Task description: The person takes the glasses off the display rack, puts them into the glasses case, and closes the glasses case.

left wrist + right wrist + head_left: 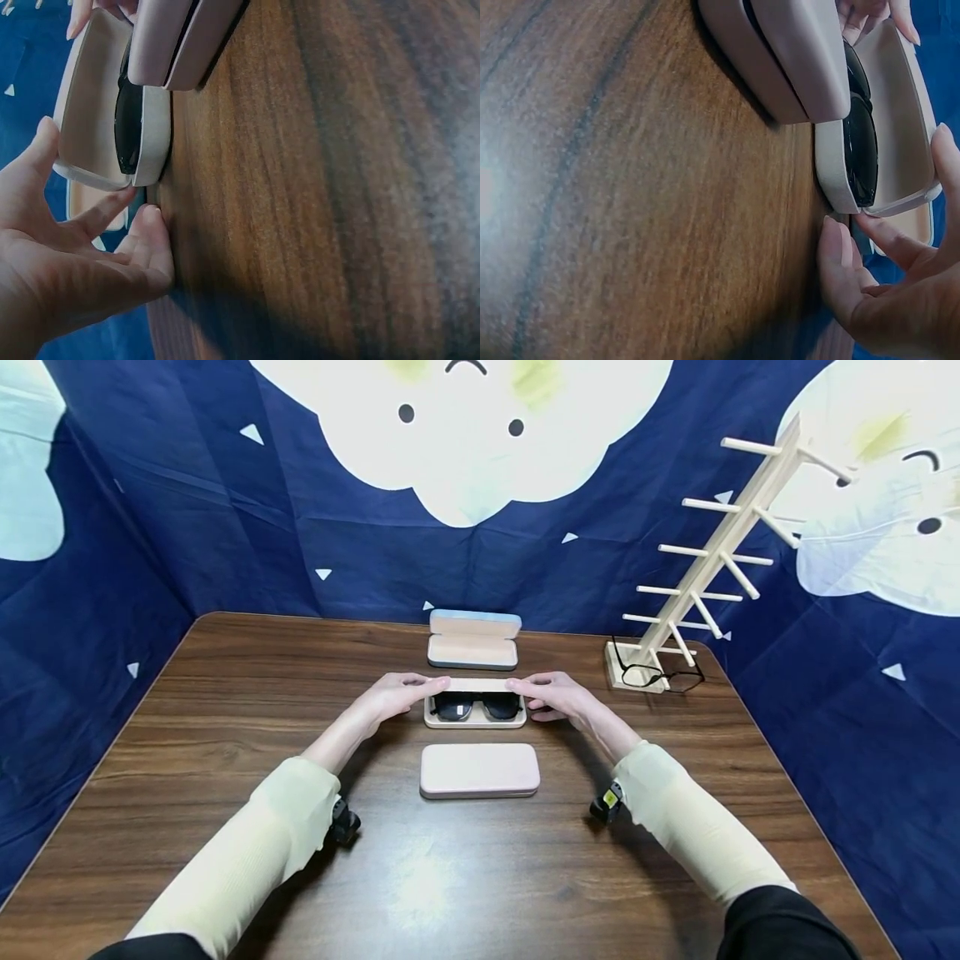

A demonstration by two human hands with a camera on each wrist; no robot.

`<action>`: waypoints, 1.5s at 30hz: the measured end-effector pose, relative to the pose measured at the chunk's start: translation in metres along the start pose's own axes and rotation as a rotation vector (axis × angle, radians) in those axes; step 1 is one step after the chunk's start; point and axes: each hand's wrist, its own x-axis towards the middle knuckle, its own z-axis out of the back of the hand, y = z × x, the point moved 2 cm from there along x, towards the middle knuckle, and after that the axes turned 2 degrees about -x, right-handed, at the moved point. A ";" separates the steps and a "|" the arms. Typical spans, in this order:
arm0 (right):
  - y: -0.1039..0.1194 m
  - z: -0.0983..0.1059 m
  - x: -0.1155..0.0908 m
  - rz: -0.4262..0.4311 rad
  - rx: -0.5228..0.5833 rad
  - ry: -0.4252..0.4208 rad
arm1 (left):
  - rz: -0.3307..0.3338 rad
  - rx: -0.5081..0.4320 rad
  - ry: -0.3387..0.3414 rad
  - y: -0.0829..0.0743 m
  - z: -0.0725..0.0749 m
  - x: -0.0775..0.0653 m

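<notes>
A cream-lined glasses case stands with its lid raised in the middle of the wooden table. Dark sunglasses lie folded inside it, lenses toward me. My left hand holds the case's left end, its thumb on the lid's rim and index finger low at the hinge corner, as the left wrist view shows. At the opposite end, my right hand grips the lid the same way, thumb on the edge. A closed pink glasses case rests just in front of the opened one.
Behind the held case sits another open case, blue outside with a pale lining. A wooden peg rack stands at the back right, black-framed eyeglasses at its base. Blue cloth with cloud prints hangs around the table.
</notes>
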 end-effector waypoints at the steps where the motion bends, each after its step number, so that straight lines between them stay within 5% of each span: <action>1: 0.000 0.000 0.000 0.002 0.000 -0.006 | -0.001 0.012 -0.003 0.000 0.000 -0.001; 14: -0.001 -0.004 -0.002 0.048 0.009 -0.055 | -0.074 0.140 -0.056 0.004 0.000 -0.004; 45: -0.010 -0.007 -0.004 0.157 0.008 -0.086 | -0.142 0.182 -0.147 0.012 -0.011 -0.004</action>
